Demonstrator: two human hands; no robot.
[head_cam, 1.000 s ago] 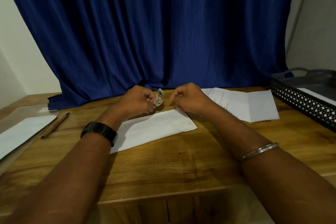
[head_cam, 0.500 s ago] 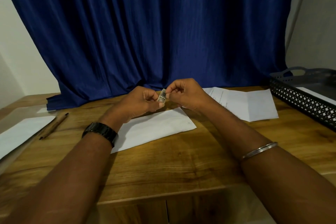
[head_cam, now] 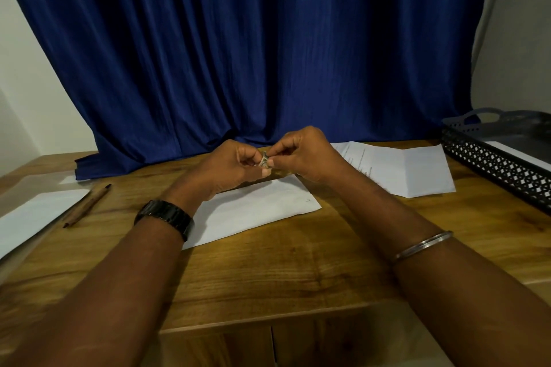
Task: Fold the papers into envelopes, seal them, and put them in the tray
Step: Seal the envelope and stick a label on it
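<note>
Curtain [head_cam: 253, 53] of deep blue fills the background behind a wooden table [head_cam: 283, 271]. At the table's right edge stands a black lattice-sided tray [head_cam: 492, 164] with a white sheet [head_cam: 518, 152] lying inside. A printed paper [head_cam: 417, 170], creased and partly unfolded, lies flat just left of the tray, and a plain white paper [head_cam: 32, 211] lies at the far left. A white envelope [head_cam: 256, 211] rests flat at centre. The left hand [head_cam: 229, 167] and right hand [head_cam: 304, 155] meet above the envelope's far edge. A pencil [head_cam: 86, 205] lies beside the plain white paper. A black watch [head_cam: 165, 217] circles the left wrist, a metal bangle [head_cam: 423, 246] the right. Between the hands sits a small grey-green item [head_cam: 264, 159], pinched by the curled fingers [head_cam: 280, 155] of both; what it is cannot be told.
</note>
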